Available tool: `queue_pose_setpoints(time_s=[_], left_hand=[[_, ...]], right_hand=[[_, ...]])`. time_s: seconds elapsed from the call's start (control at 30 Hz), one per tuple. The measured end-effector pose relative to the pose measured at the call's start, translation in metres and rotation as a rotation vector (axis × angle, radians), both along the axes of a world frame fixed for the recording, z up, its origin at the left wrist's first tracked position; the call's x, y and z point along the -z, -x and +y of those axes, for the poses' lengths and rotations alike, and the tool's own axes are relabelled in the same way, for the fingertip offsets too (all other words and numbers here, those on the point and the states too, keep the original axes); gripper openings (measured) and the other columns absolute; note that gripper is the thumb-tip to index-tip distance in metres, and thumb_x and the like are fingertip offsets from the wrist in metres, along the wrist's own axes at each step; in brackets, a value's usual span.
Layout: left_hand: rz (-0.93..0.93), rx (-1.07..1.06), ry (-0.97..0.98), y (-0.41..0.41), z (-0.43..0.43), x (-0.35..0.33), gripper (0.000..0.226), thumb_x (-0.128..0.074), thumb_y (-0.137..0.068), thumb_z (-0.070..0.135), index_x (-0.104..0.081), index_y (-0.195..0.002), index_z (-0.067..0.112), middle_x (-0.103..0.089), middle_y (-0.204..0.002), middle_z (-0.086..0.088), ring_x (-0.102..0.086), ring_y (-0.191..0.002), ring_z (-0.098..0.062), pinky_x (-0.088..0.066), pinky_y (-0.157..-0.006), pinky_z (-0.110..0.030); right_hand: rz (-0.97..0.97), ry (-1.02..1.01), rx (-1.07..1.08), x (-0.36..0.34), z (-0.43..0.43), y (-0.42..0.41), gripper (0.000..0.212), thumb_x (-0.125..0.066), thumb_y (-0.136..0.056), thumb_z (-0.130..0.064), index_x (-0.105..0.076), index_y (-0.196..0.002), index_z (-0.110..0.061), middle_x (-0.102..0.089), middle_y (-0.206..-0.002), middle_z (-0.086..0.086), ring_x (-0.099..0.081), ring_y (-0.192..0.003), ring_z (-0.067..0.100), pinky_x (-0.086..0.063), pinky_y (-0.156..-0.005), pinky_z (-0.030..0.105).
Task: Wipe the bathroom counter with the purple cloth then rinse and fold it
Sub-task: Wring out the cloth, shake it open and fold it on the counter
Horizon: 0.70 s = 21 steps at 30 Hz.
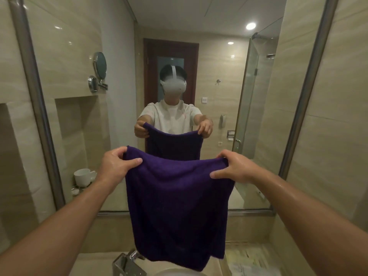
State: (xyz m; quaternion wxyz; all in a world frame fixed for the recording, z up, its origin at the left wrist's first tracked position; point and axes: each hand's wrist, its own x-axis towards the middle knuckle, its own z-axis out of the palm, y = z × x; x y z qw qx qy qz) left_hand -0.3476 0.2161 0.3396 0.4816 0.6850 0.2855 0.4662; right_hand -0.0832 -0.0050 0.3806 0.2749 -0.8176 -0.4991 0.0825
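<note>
The purple cloth (177,204) hangs spread out in front of me, above the sink. My left hand (116,164) pinches its upper left corner between thumb and fingers. At the upper right corner my right hand (232,169) grips the top edge the same way. The cloth's lower edge dangles just above the chrome faucet (127,259) and the white basin rim (179,272). Both hands look wet. The mirror ahead reflects the cloth and both hands.
A large wall mirror (258,120) fills the wall ahead. The beige counter (249,259) runs along the bottom. A white cup (82,176) shows at the left in the mirror, under a round wall-mounted mirror (99,65). A glass shower door is reflected at the right.
</note>
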Motion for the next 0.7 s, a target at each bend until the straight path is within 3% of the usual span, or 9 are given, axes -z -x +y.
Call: queue_pose_setpoints(time_s=[0.1,0.27,0.47,0.6,0.7], left_hand=[[0.004,-0.036,-0.049,-0.003,-0.001,0.001,0.025,-0.084,-0.077,0.013,-0.073,-0.098,0.018,-0.073,-0.085,0.002,-0.069,-0.082,-0.017,-0.057,-0.070,-0.031],[-0.005,0.030,0.003,-0.003,-0.001,-0.004,0.019,-0.081,-0.078,0.012,-0.074,-0.095,0.019,-0.076,-0.081,0.004,-0.071,-0.081,-0.019,-0.055,-0.065,-0.029],[-0.083,0.065,0.220,0.003,0.007,-0.004,0.023,-0.077,-0.082,0.017,-0.073,-0.103,0.011,-0.075,-0.101,-0.010,-0.068,-0.097,-0.029,-0.052,-0.070,-0.034],[-0.077,0.090,0.236,0.009,0.004,-0.009,0.033,-0.078,-0.073,0.023,-0.071,-0.101,0.007,-0.074,-0.102,-0.013,-0.068,-0.095,-0.029,-0.054,-0.072,-0.037],[-0.014,0.120,0.222,0.006,-0.003,-0.014,0.033,-0.082,-0.072,0.016,-0.065,-0.099,0.007,-0.072,-0.102,-0.013,-0.070,-0.095,-0.030,-0.057,-0.081,-0.044]], right_hand=[[-0.173,0.013,0.024,0.006,-0.005,-0.011,0.022,-0.072,-0.087,-0.044,-0.064,-0.097,-0.026,-0.065,-0.092,-0.005,-0.061,-0.080,0.009,-0.042,-0.060,0.022],[-0.199,0.128,-0.115,0.006,-0.017,-0.020,0.024,-0.057,-0.098,-0.043,-0.073,-0.103,-0.026,-0.071,-0.092,-0.006,-0.066,-0.086,0.013,-0.056,-0.079,0.035],[0.102,-0.043,-0.101,-0.012,-0.024,-0.025,0.007,-0.077,-0.086,-0.022,-0.075,-0.092,-0.021,-0.076,-0.088,0.000,-0.072,-0.085,0.016,-0.060,-0.081,0.035],[0.215,-0.042,-0.095,-0.016,-0.030,-0.022,0.012,-0.066,-0.095,-0.025,-0.076,-0.100,-0.022,-0.077,-0.092,-0.001,-0.074,-0.087,0.015,-0.061,-0.080,0.034],[0.291,-0.084,-0.010,-0.012,-0.022,-0.015,0.014,-0.063,-0.097,-0.022,-0.074,-0.106,-0.023,-0.076,-0.096,0.001,-0.072,-0.087,0.018,-0.060,-0.071,0.032]])
